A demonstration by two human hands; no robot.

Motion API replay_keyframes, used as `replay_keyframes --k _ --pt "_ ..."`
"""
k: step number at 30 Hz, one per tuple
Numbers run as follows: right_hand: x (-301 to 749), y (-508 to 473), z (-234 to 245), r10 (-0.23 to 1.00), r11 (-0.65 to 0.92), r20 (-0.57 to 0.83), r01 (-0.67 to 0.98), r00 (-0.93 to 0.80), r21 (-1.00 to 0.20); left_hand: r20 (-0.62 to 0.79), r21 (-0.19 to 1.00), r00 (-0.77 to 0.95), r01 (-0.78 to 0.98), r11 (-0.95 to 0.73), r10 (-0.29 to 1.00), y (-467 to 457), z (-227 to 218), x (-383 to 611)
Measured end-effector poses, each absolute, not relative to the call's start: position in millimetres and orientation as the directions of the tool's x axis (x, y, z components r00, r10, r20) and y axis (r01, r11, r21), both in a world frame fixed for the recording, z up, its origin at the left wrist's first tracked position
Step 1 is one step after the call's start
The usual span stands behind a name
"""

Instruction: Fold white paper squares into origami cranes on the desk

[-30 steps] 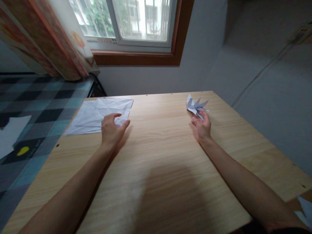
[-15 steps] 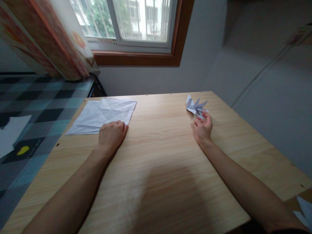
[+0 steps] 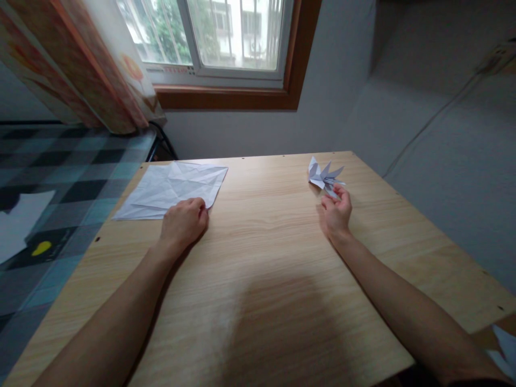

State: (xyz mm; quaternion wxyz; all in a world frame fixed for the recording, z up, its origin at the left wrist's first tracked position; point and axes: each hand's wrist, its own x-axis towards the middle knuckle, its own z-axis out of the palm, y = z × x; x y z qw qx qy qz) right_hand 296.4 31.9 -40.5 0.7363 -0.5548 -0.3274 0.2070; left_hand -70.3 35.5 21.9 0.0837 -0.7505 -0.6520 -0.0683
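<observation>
A creased white sheet of paper (image 3: 181, 183) lies flat at the far left of the wooden table. My left hand (image 3: 184, 221) is closed over its near right corner, thumb against the curled fingers; the paper's edge disappears at the fingertips. Toward the far right of the table sits a folded paper piece (image 3: 321, 176) with several pointed flaps standing up. The fingertips of my right hand (image 3: 337, 208) pinch its near end, palm turned partly up. Part of that near end is hidden by the fingers.
The wooden table (image 3: 258, 236) ends at a wall below a window (image 3: 237, 37). A bed with a checked cover (image 3: 76, 161) stands at the left, bearing white paper (image 3: 24, 223). More white paper (image 3: 503, 344) shows at lower right. A cable (image 3: 427, 123) runs down the right wall.
My left hand has drawn back slightly toward me, baring a little more of the sheet's near right corner. My right hand and the folded paper piece have barely moved.
</observation>
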Motion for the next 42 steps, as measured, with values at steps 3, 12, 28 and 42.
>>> replay_keyframes --k 3,12,28,42 --pt "295 31 -39 0.665 0.303 0.246 0.046 0.705 -0.952 0.428 0.162 -0.101 0.986 0.034 0.898 36 23 -77" --pt "300 28 -36 0.589 0.252 0.29 0.17 0.754 -0.953 0.56 0.134 0.434 0.793 -0.595 0.705 -3 17 -23" --pt "242 -25 -13 0.779 0.614 0.438 0.69 -0.449 -0.384 0.095 0.115 0.76 0.633 -0.766 0.643 -15 -2 3" --pt "267 -18 -28 0.897 0.441 0.099 0.875 -0.43 -0.2 0.005 0.066 0.695 0.718 -0.693 0.719 -13 -5 -1"
